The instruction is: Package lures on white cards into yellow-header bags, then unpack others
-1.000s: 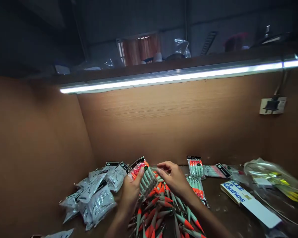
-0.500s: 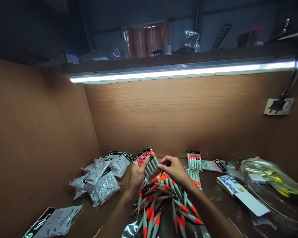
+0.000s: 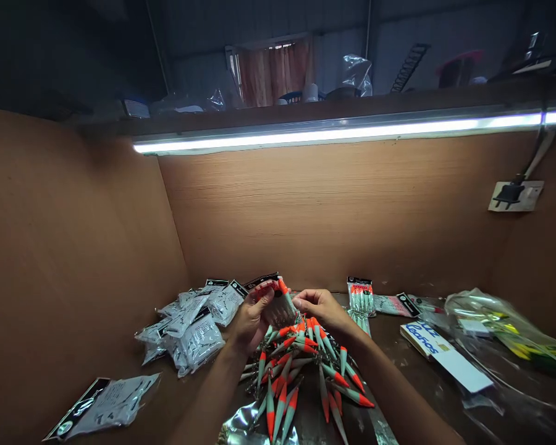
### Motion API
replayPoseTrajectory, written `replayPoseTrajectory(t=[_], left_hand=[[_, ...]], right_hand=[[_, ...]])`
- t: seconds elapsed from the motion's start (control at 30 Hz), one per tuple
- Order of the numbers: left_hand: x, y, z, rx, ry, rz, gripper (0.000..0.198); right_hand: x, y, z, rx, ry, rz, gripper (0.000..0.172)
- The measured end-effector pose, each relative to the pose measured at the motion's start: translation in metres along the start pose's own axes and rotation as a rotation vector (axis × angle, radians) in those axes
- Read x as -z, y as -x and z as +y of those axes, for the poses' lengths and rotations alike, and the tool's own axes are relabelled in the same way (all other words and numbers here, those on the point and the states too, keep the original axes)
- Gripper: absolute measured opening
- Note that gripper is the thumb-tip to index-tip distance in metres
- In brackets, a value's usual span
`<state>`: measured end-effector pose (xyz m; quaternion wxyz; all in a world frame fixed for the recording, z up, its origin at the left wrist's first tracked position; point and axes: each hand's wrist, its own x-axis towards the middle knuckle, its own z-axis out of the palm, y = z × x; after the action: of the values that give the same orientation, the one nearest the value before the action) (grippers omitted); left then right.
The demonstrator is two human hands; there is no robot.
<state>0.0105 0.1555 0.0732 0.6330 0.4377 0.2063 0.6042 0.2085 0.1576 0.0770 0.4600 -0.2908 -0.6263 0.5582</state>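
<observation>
A clear packet with a black header (image 3: 282, 309), holding orange-and-pale-green pieces, is gripped between the thumb and fingers of my left hand (image 3: 254, 318). My right hand (image 3: 322, 308) is pinched at the packet's right edge; what its fingertips hold is too small to make out. Below both hands lies a loose heap of pale green, orange-tipped tapered pieces (image 3: 290, 361) with small metal parts. To the right, a filled packet (image 3: 360, 296) leans near the back panel.
Filled grey packets (image 3: 192, 327) are piled at the left, with another packet (image 3: 111, 405) nearer the front. On the right lie a marked white box (image 3: 447, 357), a flat packet (image 3: 396, 305) and clear plastic bags (image 3: 491, 318). Wooden panels enclose the table.
My left hand has turned the packet, so its red label now faces more upward and is less visible. My right hand stays close to the packet's edge.
</observation>
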Motion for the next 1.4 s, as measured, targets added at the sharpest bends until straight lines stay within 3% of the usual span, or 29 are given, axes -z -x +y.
replayPoseTrajectory(t=[0.2, 0.3, 0.37, 0.43, 0.53, 0.63, 0.8, 0.93, 1.2, 1.4], left_hand=[[0.001, 0.008, 0.001, -0.019, -0.045, -0.148, 0.028], [0.005, 0.002, -0.005, -0.062, -0.137, -0.089, 0.035], [0.006, -0.005, -0.009, -0.047, -0.164, 0.020, 0.043], [0.005, -0.009, -0.012, 0.035, -0.138, 0.102, 0.045], [0.000, -0.008, -0.014, 0.162, -0.056, 0.075, 0.045], [-0.005, -0.006, -0.019, 0.085, -0.133, 0.036, 0.041], [-0.001, -0.009, -0.026, -0.012, -0.184, 0.159, 0.039], [-0.001, -0.010, -0.025, -0.037, -0.175, 0.138, 0.036], [-0.009, -0.004, -0.017, -0.079, -0.374, 0.014, 0.034], [-0.008, -0.002, -0.009, -0.081, -0.405, 0.035, 0.032]], right_hand=[[-0.015, 0.011, 0.002, -0.128, -0.357, -0.347, 0.044], [-0.019, 0.008, 0.008, -0.136, -0.361, -0.357, 0.047], [-0.022, 0.002, 0.015, -0.094, -0.267, -0.259, 0.049], [-0.025, -0.004, 0.025, -0.010, -0.055, -0.048, 0.050], [-0.031, -0.007, 0.039, 0.151, 0.446, 0.362, 0.056], [-0.036, -0.003, 0.046, 0.267, 0.793, 0.499, 0.058], [-0.031, 0.000, 0.041, 0.311, 0.825, 0.489, 0.034], [-0.019, -0.006, 0.038, 0.241, 0.686, 0.503, 0.012], [0.005, -0.014, 0.036, 0.083, 0.374, 0.325, 0.023], [0.016, -0.010, 0.019, 0.047, 0.287, 0.130, 0.030]])
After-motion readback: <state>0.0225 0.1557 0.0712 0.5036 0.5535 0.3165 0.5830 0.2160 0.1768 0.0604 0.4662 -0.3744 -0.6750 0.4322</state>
